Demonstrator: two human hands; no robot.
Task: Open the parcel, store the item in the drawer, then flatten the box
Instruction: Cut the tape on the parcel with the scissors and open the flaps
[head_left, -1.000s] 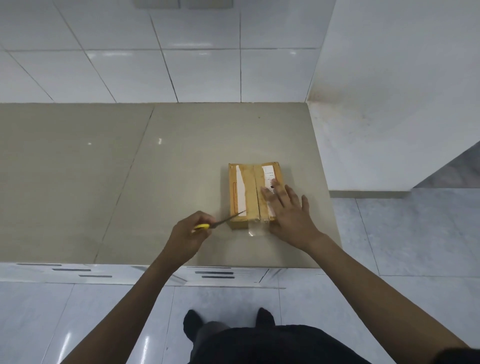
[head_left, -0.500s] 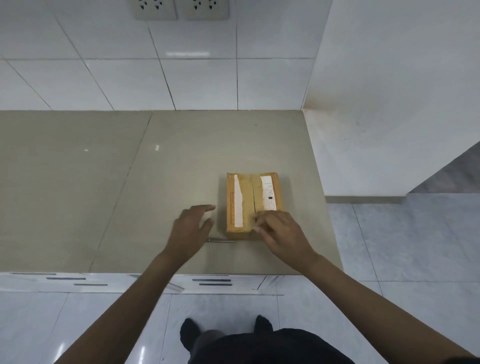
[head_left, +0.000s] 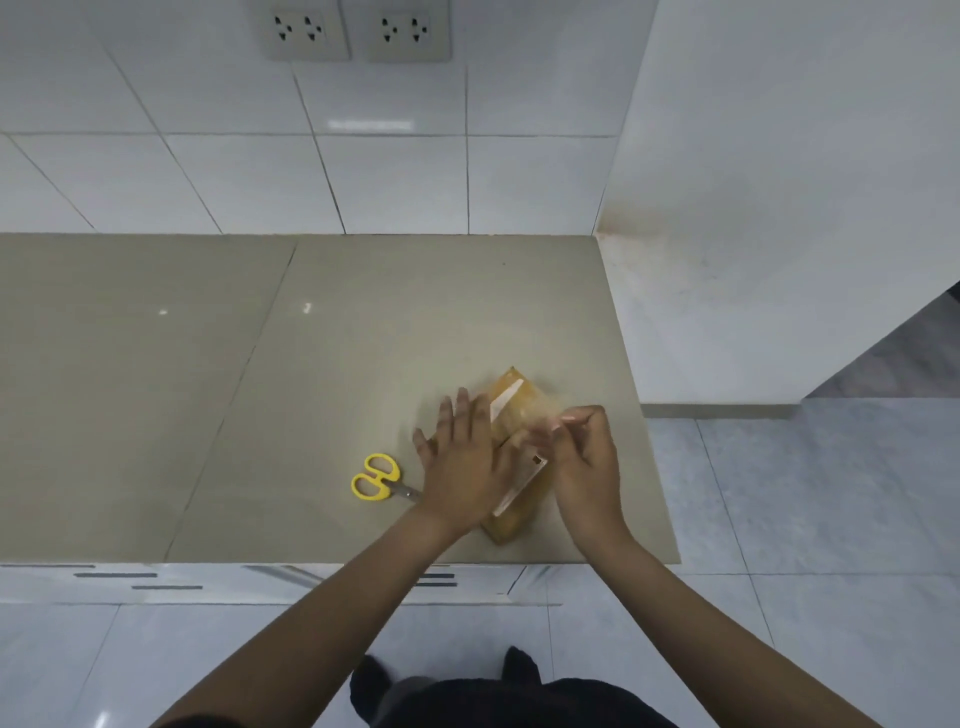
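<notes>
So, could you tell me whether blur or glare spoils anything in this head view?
Head view: the right hand and the tape it pulls off the box are smeared by motion; the scissors are sharp; small glints on the counter and a glare patch on the wall tile hide nothing; wide-angle bending at the edges.

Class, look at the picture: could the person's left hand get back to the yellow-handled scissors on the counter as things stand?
Probably yes. The yellow-handled scissors lie in the open on the beige counter, just left of the left hand, which rests flat on the brown cardboard parcel; nothing lies between them.
</notes>
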